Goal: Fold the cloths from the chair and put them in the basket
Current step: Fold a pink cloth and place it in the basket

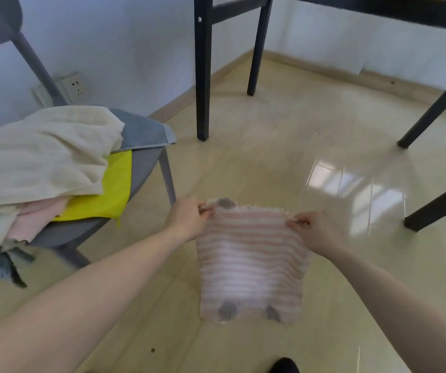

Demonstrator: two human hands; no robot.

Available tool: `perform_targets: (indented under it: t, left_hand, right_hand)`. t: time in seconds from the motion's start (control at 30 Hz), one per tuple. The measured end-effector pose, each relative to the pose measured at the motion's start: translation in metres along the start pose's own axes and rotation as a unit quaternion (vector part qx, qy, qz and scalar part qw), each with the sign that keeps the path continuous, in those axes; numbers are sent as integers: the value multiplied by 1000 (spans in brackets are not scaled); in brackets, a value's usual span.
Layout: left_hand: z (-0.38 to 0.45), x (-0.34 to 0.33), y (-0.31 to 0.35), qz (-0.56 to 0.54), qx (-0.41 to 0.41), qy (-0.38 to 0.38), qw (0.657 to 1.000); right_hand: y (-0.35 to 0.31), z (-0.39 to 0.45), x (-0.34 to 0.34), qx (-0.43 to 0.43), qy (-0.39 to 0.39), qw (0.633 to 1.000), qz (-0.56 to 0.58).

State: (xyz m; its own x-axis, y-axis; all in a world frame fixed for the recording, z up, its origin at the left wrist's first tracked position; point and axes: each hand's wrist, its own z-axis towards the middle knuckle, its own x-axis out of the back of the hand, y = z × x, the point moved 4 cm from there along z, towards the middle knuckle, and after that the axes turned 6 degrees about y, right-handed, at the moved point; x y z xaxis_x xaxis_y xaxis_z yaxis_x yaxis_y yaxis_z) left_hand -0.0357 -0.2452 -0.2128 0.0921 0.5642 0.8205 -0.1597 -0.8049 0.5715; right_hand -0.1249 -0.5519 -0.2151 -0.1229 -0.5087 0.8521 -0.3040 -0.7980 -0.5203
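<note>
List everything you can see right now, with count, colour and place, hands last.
striped cloth: one, pink and white, held up over the floor, centre
cream cloth: one, top of the chair pile
yellow cloth: one, under the cream one
pink cloth: one, low in the pile
grey-blue cloth: one, back of the seat
chair: one, grey, left
table legs: black, far side
wall socket: one, white, left wall
left hand: pinches top left corner
right hand: pinches top right corner

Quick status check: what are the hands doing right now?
Left hand and right hand each pinch a top corner of the striped cloth, hanging mid-air. More cloths piled on chair. Basket not in view.
</note>
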Motion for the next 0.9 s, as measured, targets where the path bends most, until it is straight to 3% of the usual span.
perform_targets:
  t: [0.17,0.27,0.47,0.6,0.77,0.9]
  left_hand:
    - [-9,-59,-18,-9,-34,-1,999]
    - [-27,-101,-38,-25,-71,-52,996]
    - [-71,-178,-72,47,-142,-173,974]
    - [-90,-219,-97,103,-142,-254,951]
    - [-104,-248,-112,183,-157,-302,922]
    - [-108,-250,-115,181,-155,-320,917]
  right_hand:
    - [47,4,-43,25,11,998,-63]
    - [80,-1,-70,24,-13,996,-81]
    - [145,-31,-141,49,-49,990,-123]
    - [168,-53,-175,47,-61,987,-144]
    - [186,-76,-201,24,-117,981,-150]
    - [189,-88,-212,1,-142,982,-125]
